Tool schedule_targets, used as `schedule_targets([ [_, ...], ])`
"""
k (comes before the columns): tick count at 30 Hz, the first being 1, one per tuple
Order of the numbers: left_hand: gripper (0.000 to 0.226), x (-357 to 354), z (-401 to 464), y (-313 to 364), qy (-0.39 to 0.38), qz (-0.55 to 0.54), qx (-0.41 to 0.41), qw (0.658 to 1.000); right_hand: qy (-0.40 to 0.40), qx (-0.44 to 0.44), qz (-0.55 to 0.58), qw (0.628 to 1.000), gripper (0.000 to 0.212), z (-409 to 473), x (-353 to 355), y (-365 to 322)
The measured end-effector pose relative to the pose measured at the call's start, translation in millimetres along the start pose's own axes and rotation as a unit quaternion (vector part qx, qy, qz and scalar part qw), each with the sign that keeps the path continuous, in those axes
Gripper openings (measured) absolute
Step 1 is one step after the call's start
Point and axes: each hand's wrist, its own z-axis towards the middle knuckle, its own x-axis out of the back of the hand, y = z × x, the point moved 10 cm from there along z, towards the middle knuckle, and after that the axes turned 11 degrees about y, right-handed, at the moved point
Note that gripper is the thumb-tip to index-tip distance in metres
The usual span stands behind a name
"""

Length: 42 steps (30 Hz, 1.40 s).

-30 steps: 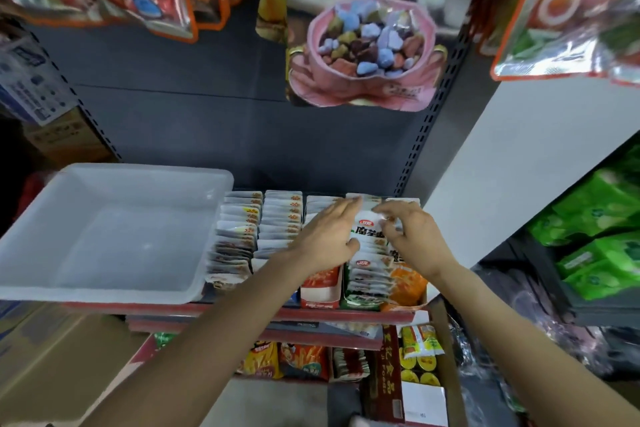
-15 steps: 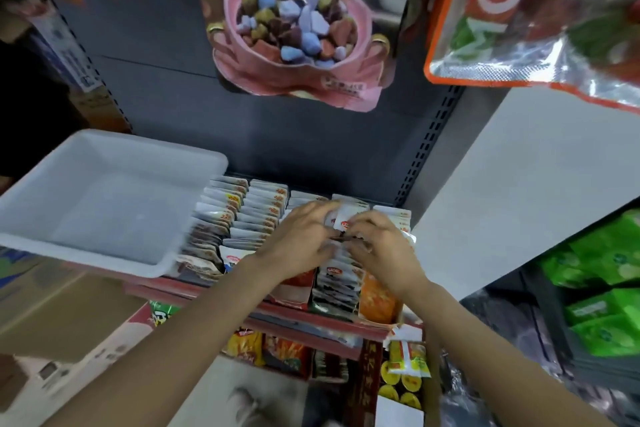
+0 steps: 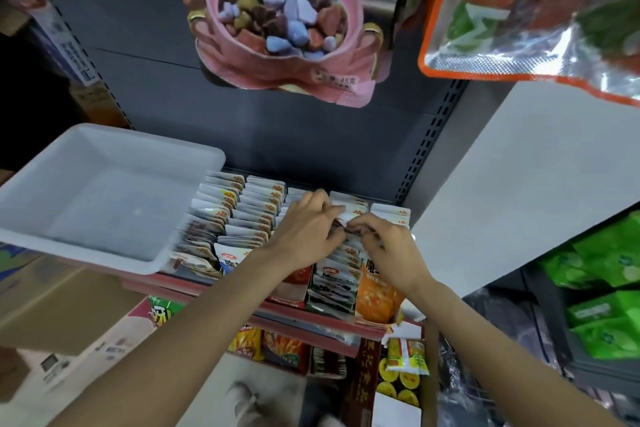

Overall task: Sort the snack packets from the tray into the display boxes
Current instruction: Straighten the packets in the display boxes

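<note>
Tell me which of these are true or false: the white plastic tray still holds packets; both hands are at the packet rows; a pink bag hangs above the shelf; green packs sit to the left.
1. The white plastic tray still holds packets. False: it looks empty.
2. Both the left hand and right hand are at the rows of white snack packets. True.
3. A pink bag picturing coloured candy stones hangs above the shelf. True.
4. The green packs sit to the left. False: they are on the right.
</note>
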Motion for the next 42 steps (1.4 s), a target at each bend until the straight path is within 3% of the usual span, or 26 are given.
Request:
schedule_targets([
  [4,0.041,-8,-1,5,-0.026,0.016,-0.043,0.999,0.001,-0.036,0.004,0.999,0.026,17,11,13],
  [6,0.040,-10,-6,7,-0.030,0.012,-0.065,0.997,0.020,-0.020,-0.060,0.998,0.026,30,18,17],
  [9,0.044,-16,-13,1,-0.044,0.026,-0.072,0.996,-0.013,0.016,-0.170,0.985,0.027,43,7,22],
  [15,0.048,-18,-16,-10,-0.072,0.007,-0.046,0.996,-0.016,0.070,-0.281,0.957,0.027,52,-5,21],
  [19,0.049,-20,-20,-11,-0.086,-0.009,-0.038,0.996,0.019,0.085,-0.325,0.942,0.015,49,-5,18],
  [23,0.048,-23,-18,-12,-0.101,-0.027,-0.025,0.994,0.035,0.084,-0.385,0.918,0.029,51,-10,21],
  [29,0.049,-22,-18,-11,-0.096,-0.044,-0.031,0.994,0.050,0.070,-0.390,0.917,0.031,50,-13,22],
  [38,0.048,-24,-19,-12,-0.100,-0.050,-0.030,0.993,0.047,0.058,-0.392,0.917,0.015,56,-17,25],
  [42,0.048,-22,-20,-12,-0.099,-0.050,-0.028,0.993,0.054,0.099,-0.418,0.902,0.033,55,-17,13],
])
